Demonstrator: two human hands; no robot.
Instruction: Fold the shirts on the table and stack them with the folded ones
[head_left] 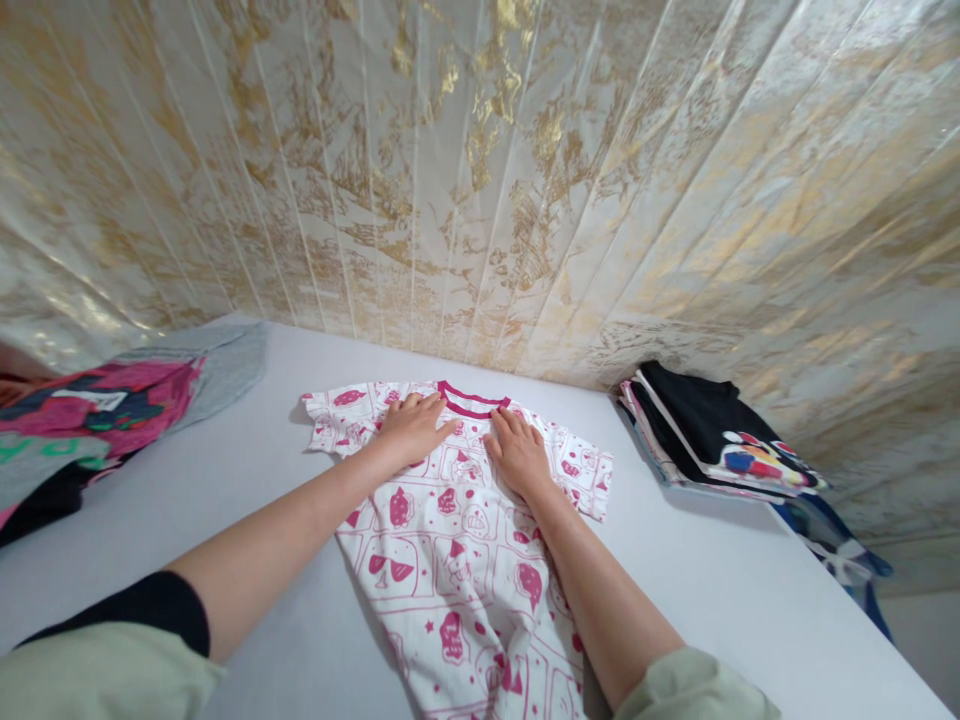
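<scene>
A white T-shirt [457,560] with a pink cartoon print and a pink collar lies spread flat on the white table [247,500], collar toward the wall. My left hand [411,426] rests flat on the shirt's chest just left of the collar, fingers stretched out. My right hand [517,450] lies flat beside it, right of the collar, fingers extended and pressed on the cloth. Neither hand holds anything.
A loose heap of pink, grey and dark clothes [90,420] lies at the table's left. A stack of folded garments, black on top [712,440], sits at the right by the wall. A gold-patterned wall [480,180] rises behind. The table's right edge [862,620] drops off.
</scene>
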